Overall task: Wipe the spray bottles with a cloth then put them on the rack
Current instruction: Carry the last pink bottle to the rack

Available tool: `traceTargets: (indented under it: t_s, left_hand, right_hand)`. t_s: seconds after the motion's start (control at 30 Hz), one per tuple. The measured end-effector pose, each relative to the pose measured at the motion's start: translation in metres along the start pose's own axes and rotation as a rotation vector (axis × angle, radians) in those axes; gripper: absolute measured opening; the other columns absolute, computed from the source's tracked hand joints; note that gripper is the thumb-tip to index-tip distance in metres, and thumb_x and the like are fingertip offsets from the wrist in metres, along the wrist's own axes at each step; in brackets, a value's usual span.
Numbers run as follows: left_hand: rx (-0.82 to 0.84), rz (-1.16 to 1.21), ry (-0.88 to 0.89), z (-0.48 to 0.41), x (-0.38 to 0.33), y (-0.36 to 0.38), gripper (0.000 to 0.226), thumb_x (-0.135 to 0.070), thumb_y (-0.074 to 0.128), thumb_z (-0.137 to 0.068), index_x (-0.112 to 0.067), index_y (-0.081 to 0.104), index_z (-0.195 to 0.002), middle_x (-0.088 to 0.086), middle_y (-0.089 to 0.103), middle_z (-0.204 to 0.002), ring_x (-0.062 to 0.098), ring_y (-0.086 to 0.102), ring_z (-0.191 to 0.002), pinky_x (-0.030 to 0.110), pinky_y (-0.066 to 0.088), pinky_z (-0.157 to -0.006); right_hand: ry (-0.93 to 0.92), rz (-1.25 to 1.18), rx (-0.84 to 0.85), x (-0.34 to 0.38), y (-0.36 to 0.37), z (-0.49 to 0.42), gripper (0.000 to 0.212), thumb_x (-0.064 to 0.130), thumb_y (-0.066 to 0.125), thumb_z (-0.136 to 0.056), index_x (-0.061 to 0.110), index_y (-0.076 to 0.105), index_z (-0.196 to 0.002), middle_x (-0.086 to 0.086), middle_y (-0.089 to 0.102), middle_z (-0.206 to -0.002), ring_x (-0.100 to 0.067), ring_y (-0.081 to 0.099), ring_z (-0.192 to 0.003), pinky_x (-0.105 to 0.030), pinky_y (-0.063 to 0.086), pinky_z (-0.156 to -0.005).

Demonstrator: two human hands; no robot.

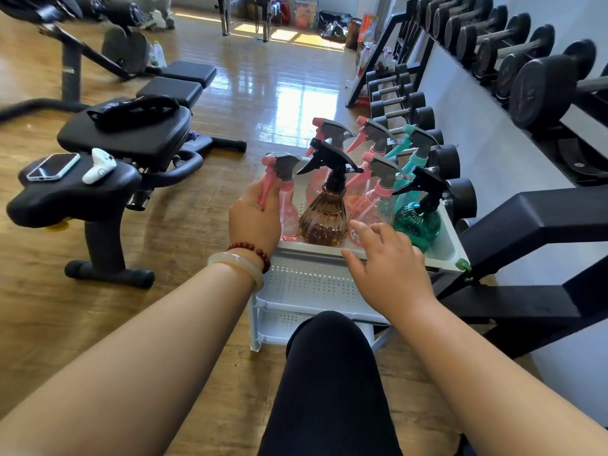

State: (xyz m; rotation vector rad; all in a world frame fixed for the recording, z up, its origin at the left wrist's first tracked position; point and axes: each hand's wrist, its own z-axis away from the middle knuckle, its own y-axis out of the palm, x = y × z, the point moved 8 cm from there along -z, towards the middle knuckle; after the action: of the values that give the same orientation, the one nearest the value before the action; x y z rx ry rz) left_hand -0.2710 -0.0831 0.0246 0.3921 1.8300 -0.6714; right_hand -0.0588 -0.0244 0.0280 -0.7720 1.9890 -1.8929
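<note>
Pink clear plastic spray bottle (pixel 289 209) stands in the white plastic rack's (pixel 448 232) near left corner; your left grip (pixel 255 218) curls round its trigger, right grip (pixel 390 258) spread, empty. A careless tug could topple the ribbed amber bottle (pixel 324 215) beside it.

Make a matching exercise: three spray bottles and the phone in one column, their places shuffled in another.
1. slim pink plastic spray bottle
2. ribbed amber spray bottle
3. ribbed teal spray bottle
4. white-edged smartphone

A. on the black bench pad
B. front right of the white rack's top tray
C. gripped by the left hand
D. front middle of that tray

Pairs: 1-C, 2-D, 3-B, 4-A
</note>
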Motion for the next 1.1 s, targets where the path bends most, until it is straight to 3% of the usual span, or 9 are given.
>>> traceTargets:
  t_s: [0.23,0.37,0.43,0.47,0.53,0.67,0.77,0.93,1.1]
  left_hand:
    - [-0.102,0.043,-0.026,0.007,0.005,0.006,0.031,-0.034,0.05,-0.103,-0.007,0.065,-0.102,-0.01,0.043,-0.061,-0.001,0.045,-0.051,0.011,0.033,-0.051]
    - [-0.071,0.019,-0.022,0.007,0.002,0.008,0.034,-0.038,0.057,-0.099,-0.02,0.057,-0.07,-0.012,0.043,-0.059,-0.006,0.045,-0.052,0.009,0.035,-0.054]
    - [-0.024,-0.025,-0.025,0.001,0.002,0.008,0.018,-0.035,0.061,-0.095,-0.019,0.067,-0.096,-0.009,0.053,-0.073,-0.001,0.05,-0.068,0.023,0.046,-0.068]
    - [0.013,-0.076,-0.03,-0.003,0.003,0.01,0.027,-0.034,0.062,-0.094,-0.015,0.065,-0.114,-0.004,0.057,-0.083,0.007,0.055,-0.078,0.026,0.046,-0.075]
    - [0.087,-0.203,0.011,-0.008,-0.001,0.015,0.038,-0.032,0.062,-0.095,-0.006,0.059,-0.123,0.005,0.059,-0.089,0.023,0.06,-0.086,0.028,0.044,-0.076]
    - [0.026,-0.226,0.042,-0.01,-0.002,0.015,0.025,-0.024,0.062,-0.097,-0.002,0.064,-0.108,-0.009,0.049,-0.074,0.007,0.049,-0.069,0.007,0.036,-0.065]
    - [-0.005,-0.227,0.019,-0.01,0.001,0.017,0.027,-0.024,0.061,-0.097,-0.001,0.064,-0.11,-0.01,0.05,-0.073,0.002,0.045,-0.066,-0.002,0.034,-0.058]
    - [0.006,-0.268,0.037,-0.014,-0.004,0.023,0.039,-0.029,0.059,-0.098,-0.002,0.06,-0.126,0.011,0.067,-0.109,0.02,0.06,-0.094,0.011,0.035,-0.075]
    - [0.036,-0.334,0.053,-0.011,0.0,0.022,0.042,-0.03,0.059,-0.098,-0.002,0.056,-0.129,0.011,0.065,-0.109,0.02,0.059,-0.096,0.02,0.038,-0.079]
  right_hand:
    - [-0.012,0.006,0.014,0.004,0.002,-0.009,0.054,0.049,0.038,-0.101,0.03,0.031,-0.15,-0.001,0.044,-0.139,-0.024,0.038,-0.128,-0.043,0.034,-0.103]
    - [-0.006,0.035,0.033,0.002,0.007,-0.014,0.053,0.049,0.037,-0.101,0.03,0.03,-0.15,-0.001,0.042,-0.141,-0.024,0.038,-0.13,-0.043,0.034,-0.104]
    - [0.007,0.035,0.043,-0.001,0.013,-0.015,0.052,0.049,0.037,-0.101,0.03,0.032,-0.15,-0.002,0.044,-0.14,-0.024,0.038,-0.13,-0.043,0.034,-0.103]
    - [0.01,0.039,0.045,-0.003,0.017,-0.014,0.052,0.049,0.037,-0.101,0.03,0.034,-0.149,-0.003,0.045,-0.139,-0.025,0.04,-0.128,-0.043,0.034,-0.102]
    - [0.011,0.055,0.037,-0.006,0.025,-0.013,0.051,0.05,0.038,-0.101,0.028,0.038,-0.147,-0.004,0.05,-0.136,-0.028,0.045,-0.122,-0.043,0.035,-0.1]
    - [0.01,0.092,0.055,-0.013,0.039,-0.008,0.054,0.053,0.035,-0.101,0.027,0.04,-0.148,-0.005,0.052,-0.136,-0.028,0.044,-0.125,-0.043,0.024,-0.11]
    - [0.002,0.119,0.078,-0.017,0.045,-0.007,0.057,0.055,0.03,-0.101,0.029,0.032,-0.151,-0.003,0.049,-0.139,-0.025,0.039,-0.13,-0.041,0.013,-0.116]
    - [-0.002,0.099,0.076,-0.017,0.046,-0.009,0.058,0.056,0.029,-0.1,0.028,0.032,-0.151,-0.002,0.05,-0.139,-0.025,0.039,-0.131,-0.041,0.012,-0.117]
    - [0.004,0.107,0.093,-0.015,0.048,-0.009,0.058,0.057,0.026,-0.101,0.03,0.029,-0.152,0.0,0.047,-0.142,-0.023,0.037,-0.133,-0.041,0.009,-0.116]
